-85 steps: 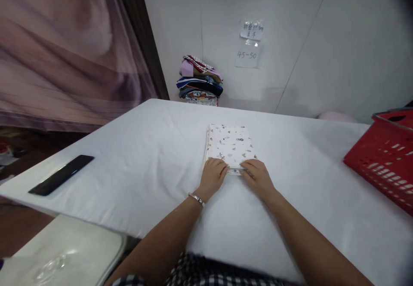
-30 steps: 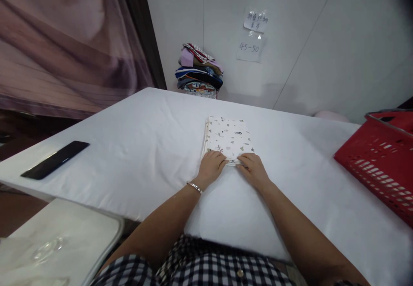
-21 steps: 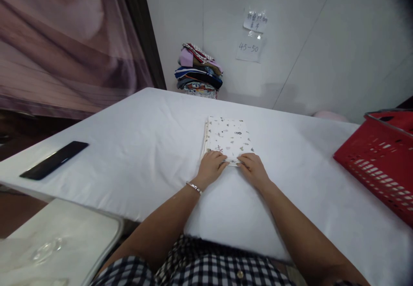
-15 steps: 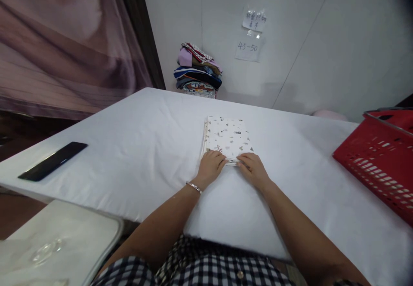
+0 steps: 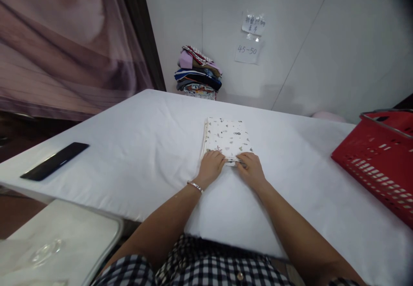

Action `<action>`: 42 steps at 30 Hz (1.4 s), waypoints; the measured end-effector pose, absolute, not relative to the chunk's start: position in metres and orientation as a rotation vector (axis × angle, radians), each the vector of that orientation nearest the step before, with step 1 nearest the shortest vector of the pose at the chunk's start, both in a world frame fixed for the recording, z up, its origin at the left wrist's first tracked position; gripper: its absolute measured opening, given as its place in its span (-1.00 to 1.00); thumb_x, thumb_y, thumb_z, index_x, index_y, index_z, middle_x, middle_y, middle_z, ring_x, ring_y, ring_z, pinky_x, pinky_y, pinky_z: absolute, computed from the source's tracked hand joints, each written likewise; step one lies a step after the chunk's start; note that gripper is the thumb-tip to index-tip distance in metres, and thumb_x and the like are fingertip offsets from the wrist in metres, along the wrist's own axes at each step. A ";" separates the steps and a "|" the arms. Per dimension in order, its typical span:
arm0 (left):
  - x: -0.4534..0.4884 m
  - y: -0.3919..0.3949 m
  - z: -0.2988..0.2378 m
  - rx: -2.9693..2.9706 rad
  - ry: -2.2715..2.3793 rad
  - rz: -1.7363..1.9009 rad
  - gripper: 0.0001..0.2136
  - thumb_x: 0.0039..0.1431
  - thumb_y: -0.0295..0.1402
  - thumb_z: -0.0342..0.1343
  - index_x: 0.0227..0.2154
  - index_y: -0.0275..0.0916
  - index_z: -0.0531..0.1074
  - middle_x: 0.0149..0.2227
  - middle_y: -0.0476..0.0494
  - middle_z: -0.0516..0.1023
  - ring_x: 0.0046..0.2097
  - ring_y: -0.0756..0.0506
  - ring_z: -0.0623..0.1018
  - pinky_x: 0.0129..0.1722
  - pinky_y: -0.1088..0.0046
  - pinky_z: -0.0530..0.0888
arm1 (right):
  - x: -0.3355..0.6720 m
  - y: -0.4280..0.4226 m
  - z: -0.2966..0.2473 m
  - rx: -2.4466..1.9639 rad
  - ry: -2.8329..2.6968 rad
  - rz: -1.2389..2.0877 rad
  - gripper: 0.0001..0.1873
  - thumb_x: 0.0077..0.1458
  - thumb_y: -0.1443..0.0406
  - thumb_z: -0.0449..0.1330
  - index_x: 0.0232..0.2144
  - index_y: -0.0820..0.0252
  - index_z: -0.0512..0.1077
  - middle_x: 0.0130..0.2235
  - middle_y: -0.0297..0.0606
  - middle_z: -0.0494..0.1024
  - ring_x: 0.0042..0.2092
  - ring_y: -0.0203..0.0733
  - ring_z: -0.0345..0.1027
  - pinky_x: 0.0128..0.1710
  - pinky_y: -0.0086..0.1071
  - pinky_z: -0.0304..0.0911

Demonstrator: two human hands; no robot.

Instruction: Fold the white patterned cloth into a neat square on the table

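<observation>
A folded white cloth (image 5: 227,135) with a small scattered print lies on the white-covered table (image 5: 145,148), several layers showing at its near edge. My left hand (image 5: 212,165) grips the near left corner, fingers on top and thumb at the edge. At the near right corner my right hand (image 5: 251,167) pinches the layers in the same way. Both hands rest low against the tabletop, and a bracelet (image 5: 195,186) circles my left wrist. The cloth's near corners are hidden under my fingers.
A black phone-like slab (image 5: 54,161) lies at the table's left. On the right stands a red plastic basket (image 5: 377,157). Folded fabrics (image 5: 198,73) are stacked by the back wall, under paper signs (image 5: 248,53). A pale stool-like surface (image 5: 71,226) sits at lower left.
Both hands keep their hold on the cloth's near edge; the right hand has shifted very slightly inward. The view has tilted a little.
</observation>
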State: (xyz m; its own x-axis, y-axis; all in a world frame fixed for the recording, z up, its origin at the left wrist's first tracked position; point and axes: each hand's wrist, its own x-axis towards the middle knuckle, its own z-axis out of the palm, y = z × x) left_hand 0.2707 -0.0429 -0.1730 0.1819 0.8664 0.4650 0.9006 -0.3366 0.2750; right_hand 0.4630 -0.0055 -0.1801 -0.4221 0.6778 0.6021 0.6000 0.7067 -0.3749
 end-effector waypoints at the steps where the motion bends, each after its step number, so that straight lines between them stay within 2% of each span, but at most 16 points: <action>1: 0.270 -0.043 -0.173 -2.373 -1.769 -0.858 -0.83 0.28 -0.29 -0.04 -0.35 -0.20 0.41 -0.28 -0.10 0.48 -0.19 -0.11 0.42 -0.19 0.29 0.30 | 0.463 -0.006 -0.179 -0.965 -2.149 0.122 -0.84 0.12 0.30 0.12 -0.23 0.11 0.46 -0.22 -0.21 0.51 -0.14 -0.10 0.34 -0.10 -0.16 0.19; 9: 0.265 -0.047 -0.174 -2.458 -1.719 -0.900 -0.79 0.29 -0.25 -0.05 -0.24 -0.18 0.46 -0.24 -0.09 0.49 -0.16 -0.10 0.42 -0.16 0.31 0.32 | 0.473 -0.006 -0.175 -0.855 -2.273 0.052 -0.80 0.22 0.31 0.04 -0.18 0.14 0.44 -0.21 -0.18 0.50 -0.13 -0.11 0.31 -0.10 -0.18 0.17; 16: 0.261 -0.050 -0.173 -2.536 -1.632 -0.856 -0.75 0.15 -0.23 0.14 -0.14 -0.18 0.43 -0.15 -0.12 0.47 -0.08 -0.14 0.40 -0.09 0.27 0.33 | 0.478 -0.005 -0.178 -0.815 -2.340 0.090 -0.78 0.22 0.29 0.04 -0.17 0.16 0.45 -0.19 -0.16 0.49 -0.12 -0.10 0.30 -0.11 -0.19 0.17; 22: 0.262 -0.048 -0.176 -2.468 -1.642 -0.864 -0.83 0.22 -0.30 0.05 -0.17 -0.18 0.44 -0.19 -0.12 0.48 -0.10 -0.12 0.41 -0.12 0.28 0.35 | 0.480 -0.006 -0.178 -0.845 -2.392 0.072 -0.72 0.16 0.20 0.12 -0.09 0.13 0.43 -0.12 -0.14 0.47 -0.07 -0.05 0.28 -0.06 -0.16 0.16; 33: 0.265 -0.048 -0.171 -2.369 -1.590 -0.788 -0.84 0.25 -0.29 0.02 -0.24 -0.19 0.46 -0.25 -0.11 0.51 -0.15 -0.11 0.44 -0.18 0.32 0.38 | 0.477 -0.003 -0.181 -0.846 -2.289 -0.096 -0.75 0.24 0.31 0.02 -0.10 0.16 0.43 -0.17 -0.15 0.51 -0.10 -0.10 0.31 -0.06 -0.18 0.15; 36: 0.264 -0.049 -0.172 -2.377 -1.579 -0.815 -0.84 0.22 -0.29 0.05 -0.19 -0.19 0.44 -0.15 -0.12 0.51 -0.07 -0.13 0.44 -0.11 0.28 0.38 | 0.476 -0.003 -0.182 -0.846 -2.291 -0.105 -0.76 0.24 0.32 0.02 -0.10 0.15 0.44 -0.18 -0.16 0.51 -0.11 -0.10 0.32 -0.08 -0.18 0.16; 42: 0.262 -0.052 -0.178 -2.348 -1.602 -0.808 -0.62 0.20 -0.25 0.06 0.06 -0.24 0.30 0.10 -0.21 0.41 0.16 -0.19 0.32 0.15 0.16 0.26 | 0.480 -0.002 -0.185 -0.810 -2.312 -0.083 -0.76 0.24 0.28 0.04 -0.11 0.12 0.45 -0.16 -0.16 0.50 -0.10 -0.09 0.32 -0.10 -0.18 0.19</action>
State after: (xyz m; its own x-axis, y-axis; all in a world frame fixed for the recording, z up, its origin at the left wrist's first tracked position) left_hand 0.2618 -0.0517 -0.1778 0.2693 0.8031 0.5315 0.9046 -0.4002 0.1465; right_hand 0.4798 -0.0024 -0.1847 -0.5776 0.5304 0.6205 0.5734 0.8047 -0.1541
